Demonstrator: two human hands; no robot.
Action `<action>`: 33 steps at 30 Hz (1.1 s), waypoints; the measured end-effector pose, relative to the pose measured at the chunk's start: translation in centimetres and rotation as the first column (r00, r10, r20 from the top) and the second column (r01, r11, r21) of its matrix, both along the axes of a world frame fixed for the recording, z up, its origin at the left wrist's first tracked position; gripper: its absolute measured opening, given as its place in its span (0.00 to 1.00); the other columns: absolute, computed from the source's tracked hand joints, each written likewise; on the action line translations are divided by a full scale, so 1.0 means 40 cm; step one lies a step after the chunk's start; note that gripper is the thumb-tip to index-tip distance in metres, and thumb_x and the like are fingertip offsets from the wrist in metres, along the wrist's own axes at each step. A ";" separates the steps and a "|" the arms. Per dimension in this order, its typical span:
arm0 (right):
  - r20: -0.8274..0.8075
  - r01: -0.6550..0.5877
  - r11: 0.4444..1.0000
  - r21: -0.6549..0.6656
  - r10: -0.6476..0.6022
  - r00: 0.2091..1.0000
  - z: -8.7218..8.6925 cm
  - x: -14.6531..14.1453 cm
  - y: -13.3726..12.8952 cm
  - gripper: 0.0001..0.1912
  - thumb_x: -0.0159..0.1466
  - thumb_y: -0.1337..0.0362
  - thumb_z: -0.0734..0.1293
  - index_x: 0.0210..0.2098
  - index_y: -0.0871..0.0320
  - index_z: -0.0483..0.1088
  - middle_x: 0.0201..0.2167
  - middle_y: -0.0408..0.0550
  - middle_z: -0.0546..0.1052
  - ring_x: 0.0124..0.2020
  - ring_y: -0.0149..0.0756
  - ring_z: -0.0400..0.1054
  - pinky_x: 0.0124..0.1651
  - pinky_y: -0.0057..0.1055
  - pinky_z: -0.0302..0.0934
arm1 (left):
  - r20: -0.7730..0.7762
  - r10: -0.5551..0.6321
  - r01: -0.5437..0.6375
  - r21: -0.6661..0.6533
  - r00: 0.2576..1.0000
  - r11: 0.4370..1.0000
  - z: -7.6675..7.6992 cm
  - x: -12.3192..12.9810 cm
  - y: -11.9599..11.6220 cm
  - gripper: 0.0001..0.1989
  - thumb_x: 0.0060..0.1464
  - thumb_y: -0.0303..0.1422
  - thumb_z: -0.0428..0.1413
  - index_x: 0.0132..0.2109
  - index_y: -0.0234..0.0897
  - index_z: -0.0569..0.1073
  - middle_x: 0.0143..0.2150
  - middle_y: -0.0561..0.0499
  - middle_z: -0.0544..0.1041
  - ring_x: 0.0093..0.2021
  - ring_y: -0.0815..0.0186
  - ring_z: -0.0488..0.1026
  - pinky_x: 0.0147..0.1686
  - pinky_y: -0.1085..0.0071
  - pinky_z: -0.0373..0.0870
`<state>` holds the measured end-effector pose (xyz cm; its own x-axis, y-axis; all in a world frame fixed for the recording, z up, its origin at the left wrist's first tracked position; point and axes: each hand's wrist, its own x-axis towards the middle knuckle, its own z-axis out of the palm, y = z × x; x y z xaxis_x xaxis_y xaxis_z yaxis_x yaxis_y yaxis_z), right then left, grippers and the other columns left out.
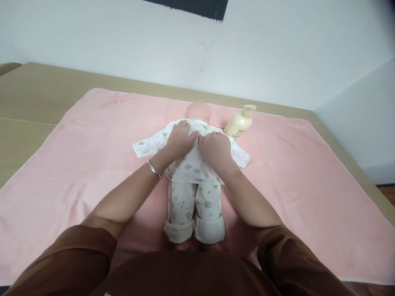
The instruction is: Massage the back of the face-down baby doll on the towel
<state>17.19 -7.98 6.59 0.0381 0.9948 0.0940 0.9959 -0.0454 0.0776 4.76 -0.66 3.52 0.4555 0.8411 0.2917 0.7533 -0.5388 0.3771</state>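
A baby doll [198,112] lies on its back, head at the far end, feet toward me. It wears a white printed baby shirt [191,170] and matching pants [182,201] with rolled cuffs. On the chest, my left hand [181,137] is closed on the shirt front, thumb toward the middle. My right hand [216,149] is curled beside it, pinching the shirt's cloth near the neckline. The two thumbs nearly meet. Both sleeves stretch out to the sides. What the fingertips hold beneath the cloth is hidden.
A cream pump bottle [240,123] leans or lies by the doll's shoulder on the right. Under everything spreads a pink blanket [296,176] on a wooden table [37,96]. A white wall [123,45] rises behind the table's far edge.
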 end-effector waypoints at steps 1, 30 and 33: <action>0.014 -0.009 1.000 0.001 0.009 1.000 0.002 -0.005 -0.003 0.29 0.76 0.60 0.49 0.39 0.67 0.79 0.38 0.68 0.80 0.45 0.56 0.74 0.48 0.46 0.64 | -0.004 -0.003 0.003 -0.001 1.000 1.000 0.000 -0.001 0.003 0.18 0.67 0.36 0.46 0.48 0.28 0.76 0.54 0.36 0.77 0.59 0.51 0.71 0.64 0.54 0.66; -0.455 -0.063 0.997 0.032 0.071 0.888 -0.024 0.089 0.073 0.19 0.72 0.56 0.53 0.47 0.60 0.70 0.54 0.60 0.76 0.53 0.49 0.69 0.59 0.45 0.60 | -0.062 0.009 -0.003 0.087 0.998 0.996 0.010 0.014 -0.065 0.14 0.61 0.27 0.46 0.32 0.35 0.73 0.36 0.38 0.76 0.45 0.51 0.74 0.51 0.53 0.71; -0.439 -0.078 0.995 0.058 0.096 0.893 -0.035 0.084 0.076 0.19 0.72 0.59 0.52 0.51 0.62 0.69 0.57 0.63 0.74 0.57 0.51 0.67 0.64 0.49 0.55 | -0.068 0.016 -0.012 0.063 0.998 0.998 0.019 0.021 -0.078 0.12 0.60 0.26 0.47 0.32 0.36 0.72 0.36 0.40 0.76 0.46 0.52 0.73 0.52 0.55 0.71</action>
<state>20.56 -4.95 5.19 -0.0020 0.9921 0.1256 0.9277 0.0487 -0.3700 5.60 -3.77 4.29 0.4643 0.8288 0.3124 0.7839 -0.5487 0.2906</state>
